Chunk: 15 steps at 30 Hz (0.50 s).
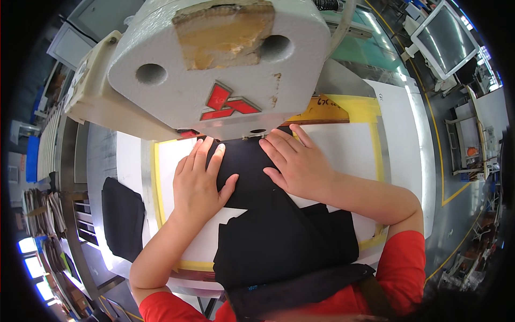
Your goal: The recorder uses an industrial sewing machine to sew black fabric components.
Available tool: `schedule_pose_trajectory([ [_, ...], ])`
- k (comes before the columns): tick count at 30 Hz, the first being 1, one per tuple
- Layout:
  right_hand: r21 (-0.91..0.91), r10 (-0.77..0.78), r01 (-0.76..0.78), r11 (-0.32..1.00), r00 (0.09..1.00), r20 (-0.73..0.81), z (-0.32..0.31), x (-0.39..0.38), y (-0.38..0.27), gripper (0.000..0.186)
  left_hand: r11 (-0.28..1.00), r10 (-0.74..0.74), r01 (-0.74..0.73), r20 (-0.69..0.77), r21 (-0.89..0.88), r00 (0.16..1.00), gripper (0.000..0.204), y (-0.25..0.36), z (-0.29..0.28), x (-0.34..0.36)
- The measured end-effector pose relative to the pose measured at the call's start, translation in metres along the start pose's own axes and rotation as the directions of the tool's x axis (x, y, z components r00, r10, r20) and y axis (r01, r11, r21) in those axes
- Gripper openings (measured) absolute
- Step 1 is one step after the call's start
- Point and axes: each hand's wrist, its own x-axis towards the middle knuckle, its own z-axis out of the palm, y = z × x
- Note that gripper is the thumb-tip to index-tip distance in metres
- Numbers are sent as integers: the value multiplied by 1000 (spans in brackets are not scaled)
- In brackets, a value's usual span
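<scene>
I see the black cloth (247, 174) laid out between the hands, running up to the machine (182, 96), where its far end is hidden; the near part bunches toward the wearer's body. The left hand (197, 185) lies on its left edge, fingers slightly spread, thumb out. The right hand (300, 166) rests along the other edge, fingers closer together, thumb apart — neither seems to pinch. I judge the 2 hands bracket the cloth to keep it smooth. Yellow tape (157, 185) borders the white board (348, 150) beneath, perhaps securing it. 1 folded piece (122, 217) lies apart, left.
</scene>
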Motion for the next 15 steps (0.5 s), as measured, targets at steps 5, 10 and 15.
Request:
schedule_pose_trajectory([
  [5, -30, -25, 25, 999, 1000, 1, -7, -5, 9, 49, 999, -20, 20, -2, 27, 1000, 50, 5, -1, 1],
  [10, 31, -17, 16, 999, 1000, 5, -16, -11, 14, 49, 999, -28, 29, -7, 36, 1000, 49, 8, -1, 0],
  [15, 41, 26, -27, 999, 999, 24, -19, -29, 19, 49, 997, 28, -30, 28, 67, 999, 50, 19, -6, 6],
])
